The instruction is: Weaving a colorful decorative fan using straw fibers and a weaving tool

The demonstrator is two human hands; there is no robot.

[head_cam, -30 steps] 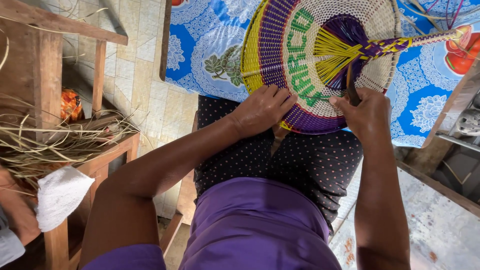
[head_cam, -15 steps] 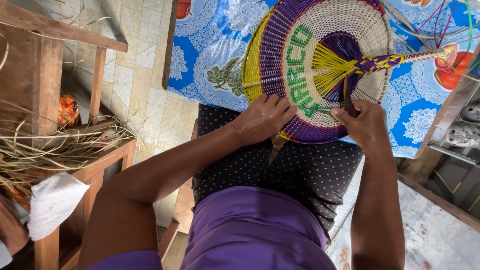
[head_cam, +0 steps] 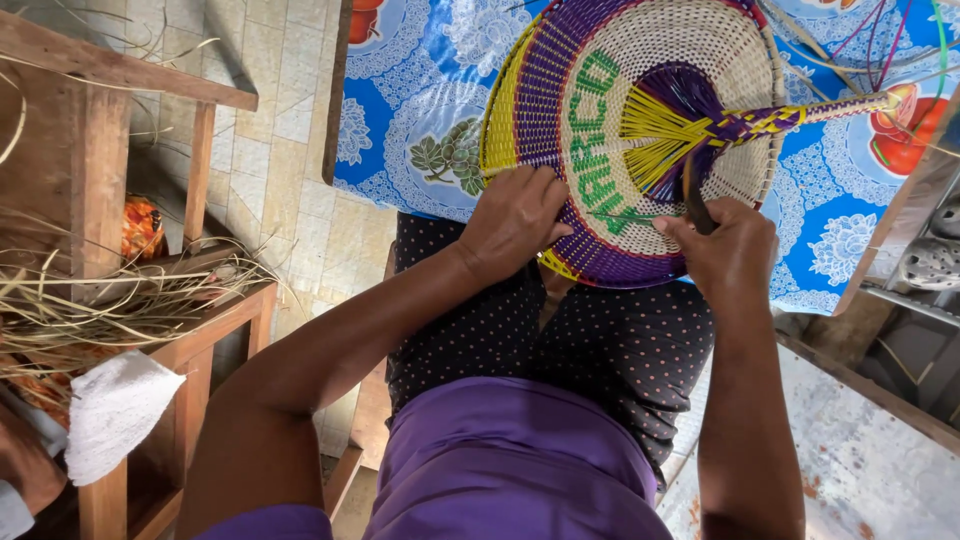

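A round woven fan [head_cam: 640, 70] in cream, purple, yellow and green rests against the table edge above my lap. Its braided purple and yellow handle [head_cam: 810, 112] points right. My left hand [head_cam: 515, 222] grips the fan's lower left rim, fingers over the purple band. My right hand [head_cam: 725, 252] holds a thin dark tool [head_cam: 692, 195] whose tip pokes into the weave near the fan's centre. A green strand runs across the weave between my hands.
A blue floral tablecloth [head_cam: 420, 100] covers the table behind the fan. A wooden bench [head_cam: 200, 300] at left carries dry straw [head_cam: 110, 295] and a white cloth [head_cam: 115, 410]. Loose coloured strands [head_cam: 880, 40] lie at top right. Sandals [head_cam: 930, 262] sit at right.
My left hand has slid up along the fan's rim and the fan has turned slightly. The right hand stays put with the tool in the weave.
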